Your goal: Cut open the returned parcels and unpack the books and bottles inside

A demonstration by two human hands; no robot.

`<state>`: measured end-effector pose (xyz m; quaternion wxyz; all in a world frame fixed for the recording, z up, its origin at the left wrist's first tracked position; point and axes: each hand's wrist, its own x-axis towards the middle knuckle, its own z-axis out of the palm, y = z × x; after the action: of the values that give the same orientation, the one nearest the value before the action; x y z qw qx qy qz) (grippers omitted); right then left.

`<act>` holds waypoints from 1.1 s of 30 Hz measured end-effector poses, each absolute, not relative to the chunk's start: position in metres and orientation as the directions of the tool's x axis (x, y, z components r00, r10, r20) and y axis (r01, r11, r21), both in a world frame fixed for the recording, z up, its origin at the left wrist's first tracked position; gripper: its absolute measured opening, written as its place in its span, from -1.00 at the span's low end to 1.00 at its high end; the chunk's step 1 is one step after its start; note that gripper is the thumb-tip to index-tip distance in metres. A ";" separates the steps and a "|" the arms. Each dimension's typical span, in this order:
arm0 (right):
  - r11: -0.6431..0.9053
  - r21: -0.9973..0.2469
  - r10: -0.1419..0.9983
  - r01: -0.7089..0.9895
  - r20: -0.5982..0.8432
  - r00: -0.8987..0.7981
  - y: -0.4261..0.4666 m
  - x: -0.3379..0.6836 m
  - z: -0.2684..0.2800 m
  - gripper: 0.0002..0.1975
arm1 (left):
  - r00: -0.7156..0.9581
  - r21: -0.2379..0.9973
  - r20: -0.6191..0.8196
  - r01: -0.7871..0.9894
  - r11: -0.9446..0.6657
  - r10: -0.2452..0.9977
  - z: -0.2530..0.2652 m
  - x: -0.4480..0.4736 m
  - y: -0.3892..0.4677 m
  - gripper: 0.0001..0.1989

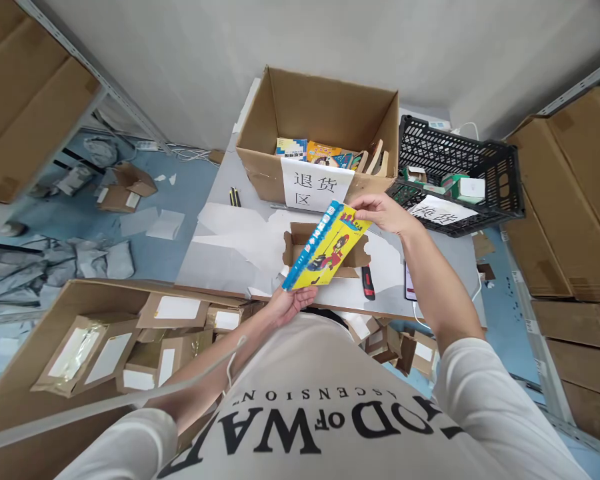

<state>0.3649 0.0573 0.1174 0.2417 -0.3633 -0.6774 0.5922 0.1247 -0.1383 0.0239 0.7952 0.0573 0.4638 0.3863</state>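
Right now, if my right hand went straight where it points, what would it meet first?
Beyond the yellow-and-blue book your right hand holds, probably the white paper sign; depth is unclear.

I count one cam, head-worn, facing forward and steeply down. Shirt (340, 360) right under the lens; worktop (390, 293) close, near edge just past the shirt, far edge up by the wall (330, 33). Wide view: floor (185, 187) shows beyond the worktop's left and right edges.

Left hand (294, 305) holds tilted yellow book (333, 250) low, right hand (380, 212) its top corner. Small open box (299, 235) underneath; big carton (263, 175) with books (325, 153) behind, black crate (506, 163) beside it.
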 end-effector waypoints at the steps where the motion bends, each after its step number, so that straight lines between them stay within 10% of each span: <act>1: -0.006 -0.976 0.794 0.217 -0.136 -0.593 0.056 0.363 0.118 -0.66 | 0.273 0.441 -0.700 -0.562 0.700 0.660 0.024 0.124 -0.138 -0.89; 12: -0.247 -0.931 0.857 0.267 -0.339 -0.389 0.057 0.358 0.114 -0.61 | 0.423 0.620 -0.512 -0.420 0.662 0.748 0.018 0.118 -0.139 -0.65; 21: -0.288 -0.866 0.687 0.408 -0.484 -0.542 0.071 0.357 0.117 -0.69 | 0.411 0.586 -0.525 -0.460 0.667 0.745 0.013 0.119 -0.136 -0.63; 33: 0.098 -0.980 0.992 0.176 0.110 0.057 0.206 0.368 0.105 -0.52 | 0.319 0.694 -0.480 -0.432 0.576 0.817 0.010 0.105 -0.122 -0.54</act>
<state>0.3677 0.2058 0.1054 0.4966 -0.5310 -0.5499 0.4110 0.1053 -0.1218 0.0099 0.7797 0.2270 0.4244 0.4005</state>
